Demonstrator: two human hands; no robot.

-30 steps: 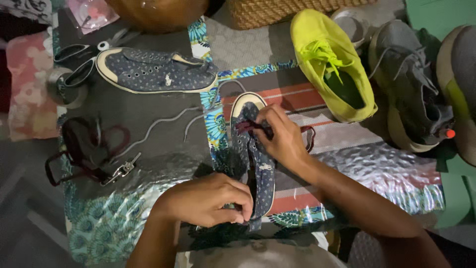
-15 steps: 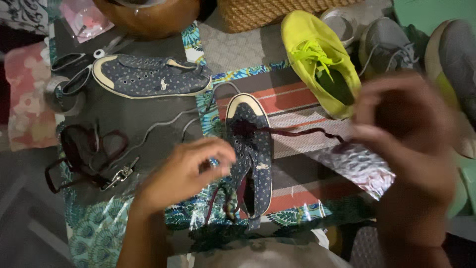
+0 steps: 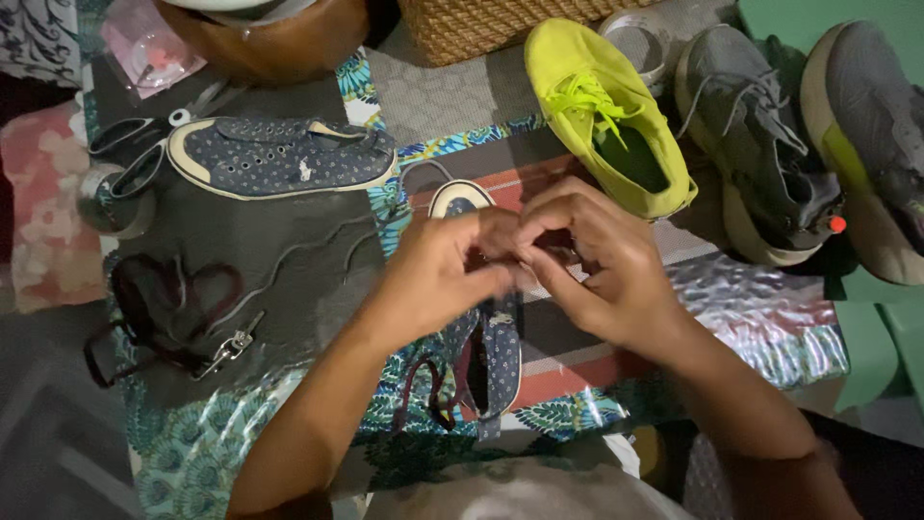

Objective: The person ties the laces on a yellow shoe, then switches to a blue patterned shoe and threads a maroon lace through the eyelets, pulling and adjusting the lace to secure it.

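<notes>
A dark blue dotted canvas shoe (image 3: 496,351) with a white toe cap lies on the patterned mat in front of me. Both my hands meet above its front half. My left hand (image 3: 438,270) and my right hand (image 3: 602,265) pinch a dark maroon lace (image 3: 428,390) between their fingertips; the lace's loose end trails beside the shoe's heel. The matching blue dotted shoe (image 3: 279,154) lies on its side at the upper left, away from both hands.
A lime-yellow sneaker (image 3: 606,111), a grey sneaker (image 3: 760,144) and another grey and yellow shoe (image 3: 866,135) stand at the upper right. A woven basket (image 3: 481,24) and a brown bowl (image 3: 269,39) are at the top. Scissors (image 3: 144,144), a dark strap with a clip (image 3: 173,318) lie left.
My right hand has come back down from a raised pull and joined my left hand over the shoe's front. One second ago the hands were apart, left at the heel.
</notes>
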